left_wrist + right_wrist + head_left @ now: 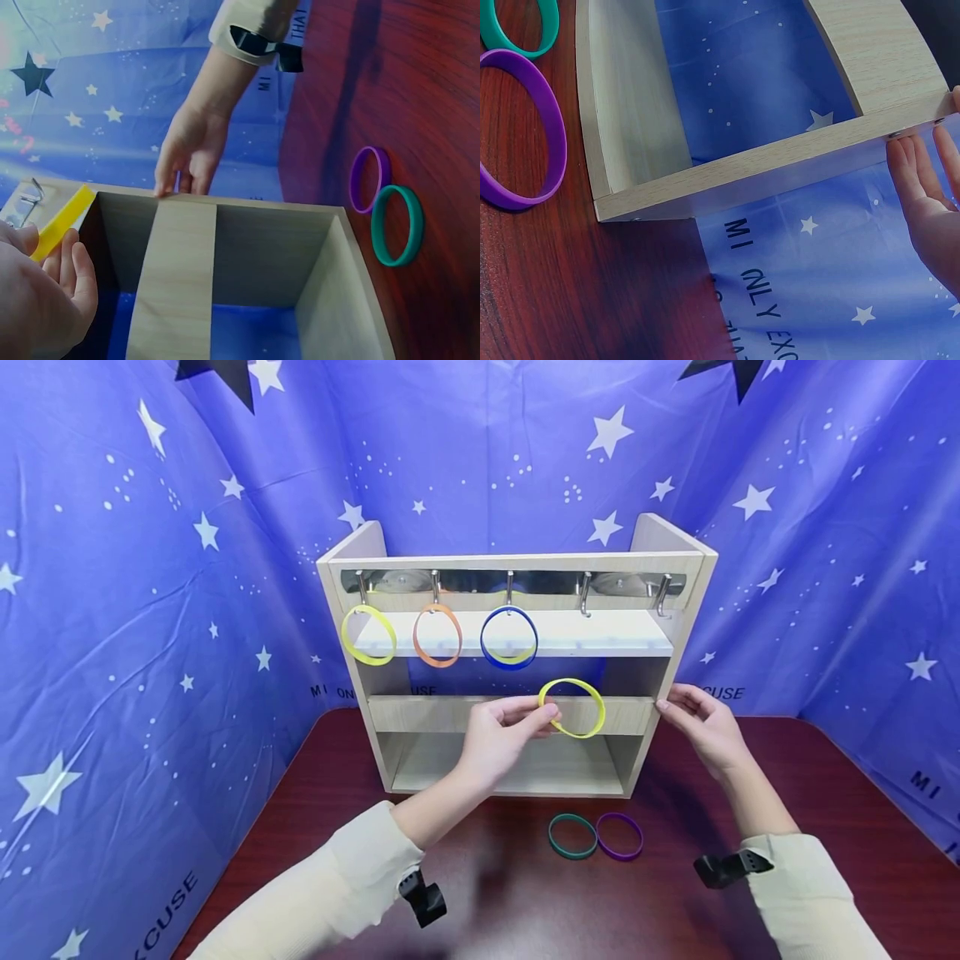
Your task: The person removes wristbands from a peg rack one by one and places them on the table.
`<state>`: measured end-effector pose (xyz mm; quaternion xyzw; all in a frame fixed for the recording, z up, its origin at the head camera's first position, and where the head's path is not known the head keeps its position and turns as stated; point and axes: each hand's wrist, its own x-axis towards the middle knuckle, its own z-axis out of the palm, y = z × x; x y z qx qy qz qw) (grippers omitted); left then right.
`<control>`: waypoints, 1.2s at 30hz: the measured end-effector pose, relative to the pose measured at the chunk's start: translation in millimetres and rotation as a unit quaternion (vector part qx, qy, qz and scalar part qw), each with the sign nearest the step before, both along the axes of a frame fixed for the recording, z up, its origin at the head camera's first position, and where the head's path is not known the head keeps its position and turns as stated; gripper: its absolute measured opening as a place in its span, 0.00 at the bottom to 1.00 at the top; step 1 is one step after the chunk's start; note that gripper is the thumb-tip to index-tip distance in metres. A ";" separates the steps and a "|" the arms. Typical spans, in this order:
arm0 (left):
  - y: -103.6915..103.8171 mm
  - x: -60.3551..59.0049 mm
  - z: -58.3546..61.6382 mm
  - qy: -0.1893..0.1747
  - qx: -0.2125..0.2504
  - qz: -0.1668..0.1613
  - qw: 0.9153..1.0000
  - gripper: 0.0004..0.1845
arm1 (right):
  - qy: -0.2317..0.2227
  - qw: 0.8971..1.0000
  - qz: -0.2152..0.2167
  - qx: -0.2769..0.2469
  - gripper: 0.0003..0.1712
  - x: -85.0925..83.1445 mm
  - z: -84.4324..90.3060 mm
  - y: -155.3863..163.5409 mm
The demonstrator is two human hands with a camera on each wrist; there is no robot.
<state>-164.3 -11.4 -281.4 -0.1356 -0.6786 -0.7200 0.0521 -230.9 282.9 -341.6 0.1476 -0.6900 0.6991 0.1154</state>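
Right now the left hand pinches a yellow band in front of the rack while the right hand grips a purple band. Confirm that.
Not quite. The left hand does pinch the yellow band in front of the rack, but the right hand holds no band: its fingers touch the rack's side edge. The purple band lies on the table, as the head view shows.

The head picture is bright and even, with light coming from above and the front. The blue star cloth (135, 610) bends at the edges, like a fish-eye view. The shiny metal strip (517, 582) on the shelf (517, 564) mirrors the light. Soft dark shadows lie on the red-brown counter (825, 827) beside the shelf and under the arms. Both wrist pictures are darker and bluish. In them the left hand (37, 300) and right hand (930, 210) sit very close and look soft and blurry.
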 end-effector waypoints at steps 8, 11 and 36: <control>-8.7 -0.6 -10.3 -0.012 0.007 -0.007 1.000 0.15 | -0.008 1.000 -0.005 0.003 0.16 0.9 -0.9 0.3; -12.2 -1.2 -14.2 -0.019 0.004 -0.007 1.000 0.15 | -0.007 1.000 -0.001 -0.001 0.16 0.4 -1.2 0.6; -41.2 -7.0 -41.9 -0.106 -0.006 -0.013 0.994 0.15 | -0.009 1.000 -0.003 0.016 0.15 -1.4 0.3 1.6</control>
